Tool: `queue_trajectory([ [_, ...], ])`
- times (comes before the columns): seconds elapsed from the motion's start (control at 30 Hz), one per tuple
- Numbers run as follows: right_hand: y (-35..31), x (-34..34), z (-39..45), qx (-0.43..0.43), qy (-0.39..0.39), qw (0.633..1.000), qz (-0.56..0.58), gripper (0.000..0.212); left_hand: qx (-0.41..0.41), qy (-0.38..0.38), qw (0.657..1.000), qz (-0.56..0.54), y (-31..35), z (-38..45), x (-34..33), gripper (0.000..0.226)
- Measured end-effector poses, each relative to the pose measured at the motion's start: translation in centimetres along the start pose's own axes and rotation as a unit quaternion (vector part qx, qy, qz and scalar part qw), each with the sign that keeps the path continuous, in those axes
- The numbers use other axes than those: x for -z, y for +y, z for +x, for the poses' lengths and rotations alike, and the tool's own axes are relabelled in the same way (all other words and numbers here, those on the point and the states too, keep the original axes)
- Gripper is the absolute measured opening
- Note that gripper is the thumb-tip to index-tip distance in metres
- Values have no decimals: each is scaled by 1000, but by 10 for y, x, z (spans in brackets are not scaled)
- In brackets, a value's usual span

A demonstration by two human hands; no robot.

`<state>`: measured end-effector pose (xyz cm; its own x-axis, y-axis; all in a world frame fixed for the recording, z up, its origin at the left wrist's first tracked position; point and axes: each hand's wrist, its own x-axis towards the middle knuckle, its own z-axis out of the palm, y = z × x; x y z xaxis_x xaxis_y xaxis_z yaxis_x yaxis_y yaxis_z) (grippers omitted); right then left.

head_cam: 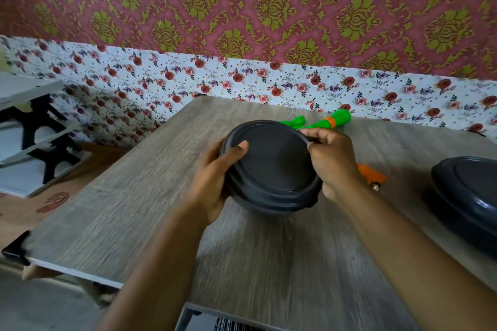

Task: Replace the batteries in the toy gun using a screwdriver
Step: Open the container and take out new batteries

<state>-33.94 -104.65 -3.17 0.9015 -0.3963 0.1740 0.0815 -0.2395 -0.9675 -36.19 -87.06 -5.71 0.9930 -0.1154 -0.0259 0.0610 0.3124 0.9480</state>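
Note:
I hold a round black lidded container (271, 166) tilted above the wooden table (134, 209). My left hand (215, 183) grips its left side, thumb lying on the lid. My right hand (333, 161) pinches the lid's rim on the right. Behind the container lies the green toy gun (333, 119) with an orange band, mostly hidden. An orange piece with a metal tip (372, 176), perhaps the screwdriver, shows just right of my right hand on the table.
A second black lidded container (468, 196) sits at the table's right edge. Floral wallpaper runs behind the table. A white shelf on black legs (35, 126) stands to the left, on the floor.

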Motion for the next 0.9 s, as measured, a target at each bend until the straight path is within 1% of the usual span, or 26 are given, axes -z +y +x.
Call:
queue_trajectory([
  [0.03, 1, 2, -3, 34, -18, 999, -16, 27, 30, 25, 999, -19, 1, 2, 4, 39],
  [0.1, 4, 5, -13, 129, -56, 989, -51, 16, 98, 52, 992, -61, 3, 7, 14, 33],
  [0.17, 11, 5, -24, 200, -82, 974, -71, 15, 127, 68, 986, -82, 5, 11, 21, 24],
  [0.23, 22, 3, -31, 211, -81, 970, -92, 18, 124, 93, 985, -80, 4, 13, 21, 19],
  [0.3, 32, 3, -35, 198, -69, 971, -117, 22, 116, 118, 984, -63, 4, 13, 17, 21],
  [0.43, 37, 4, -37, 203, -57, 967, -146, 23, 48, 164, 985, -41, 1, 15, 15, 26],
  [0.5, 35, 4, -41, 223, -67, 956, -177, 23, 34, 179, 983, -32, 0, 16, 16, 32],
  [0.53, 34, 5, -45, 240, -78, 945, -210, 33, 36, 186, 981, -37, 1, 17, 18, 34],
  [0.57, 32, 6, -49, 267, -91, 923, -262, 47, 40, 193, 980, -41, 1, 18, 19, 35],
  [0.63, 30, 11, -56, 338, -121, 854, -376, 70, 46, 212, 975, -40, 1, 20, 23, 35],
  [0.7, 27, 16, -63, 383, -217, 794, -419, 79, 49, 229, 972, -35, 1, 21, 24, 32],
  [0.73, 26, 17, -64, 385, -268, 776, -422, 82, 51, 233, 971, -24, 1, 22, 25, 28],
  [0.77, 26, 18, -65, 383, -298, 761, -431, 84, 52, 232, 971, -12, 1, 22, 25, 24],
  [0.8, 27, 17, -63, 393, -297, 749, -444, 86, 56, 227, 972, 2, 1, 21, 24, 22],
  [0.83, 29, 17, -60, 413, -279, 736, -458, 85, 60, 217, 974, 23, 2, 18, 22, 21],
  [0.87, 30, 15, -59, 429, -263, 724, -471, 84, 59, 203, 976, 57, 3, 13, 20, 22],
  [0.9, 32, 14, -58, 435, -255, 717, -481, 82, 51, 183, 976, 103, 3, 6, 18, 28],
])
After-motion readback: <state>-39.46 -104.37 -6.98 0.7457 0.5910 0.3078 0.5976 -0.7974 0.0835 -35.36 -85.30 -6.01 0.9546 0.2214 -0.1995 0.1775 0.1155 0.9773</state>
